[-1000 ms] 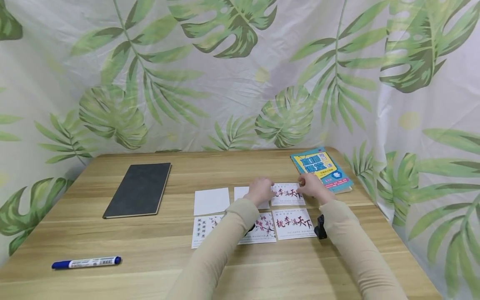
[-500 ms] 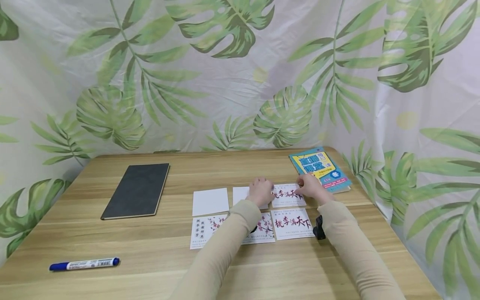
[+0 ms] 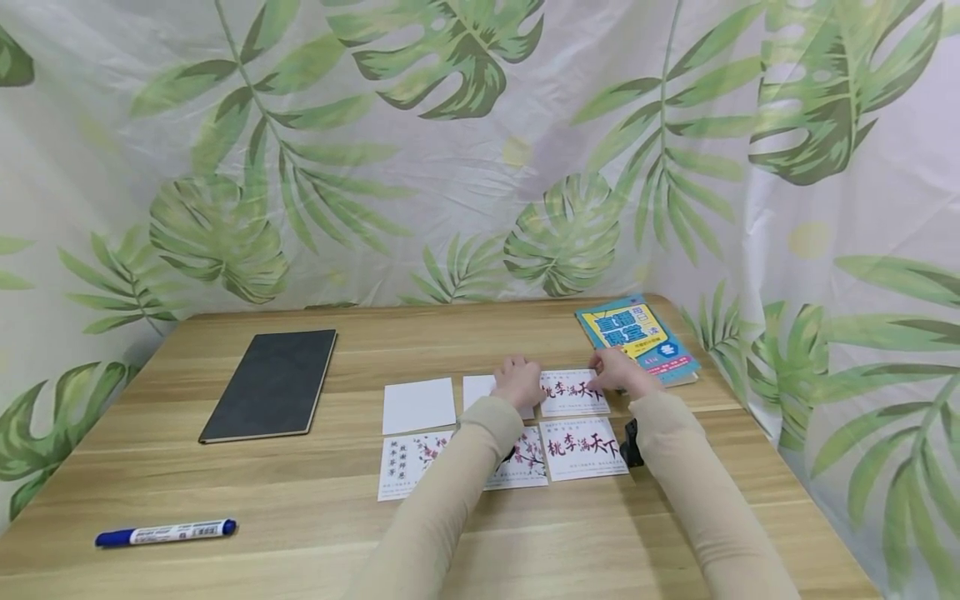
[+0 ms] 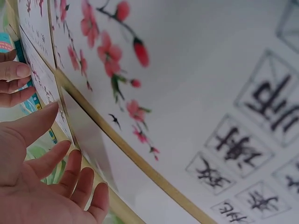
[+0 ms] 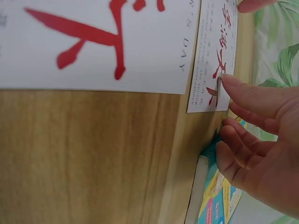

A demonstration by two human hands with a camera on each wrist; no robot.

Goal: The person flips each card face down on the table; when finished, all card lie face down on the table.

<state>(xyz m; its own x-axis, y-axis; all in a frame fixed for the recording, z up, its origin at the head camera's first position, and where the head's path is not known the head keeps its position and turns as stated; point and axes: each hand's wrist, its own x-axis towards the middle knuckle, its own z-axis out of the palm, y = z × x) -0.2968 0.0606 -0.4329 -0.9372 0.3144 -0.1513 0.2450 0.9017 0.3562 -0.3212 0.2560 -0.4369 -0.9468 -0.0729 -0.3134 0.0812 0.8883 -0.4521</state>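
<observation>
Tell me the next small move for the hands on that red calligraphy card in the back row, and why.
Probably nudge the back-row red calligraphy card square with the card below it. Both hands touch it with straight fingers: the left hand at its left edge, the right hand at its right corner. It lies flat, close beside the blue workbook.

A wooden table carries six cards in two rows — blank white card at the rear left. A black notebook, a blue marker and a teal workbook also lie on it.
</observation>
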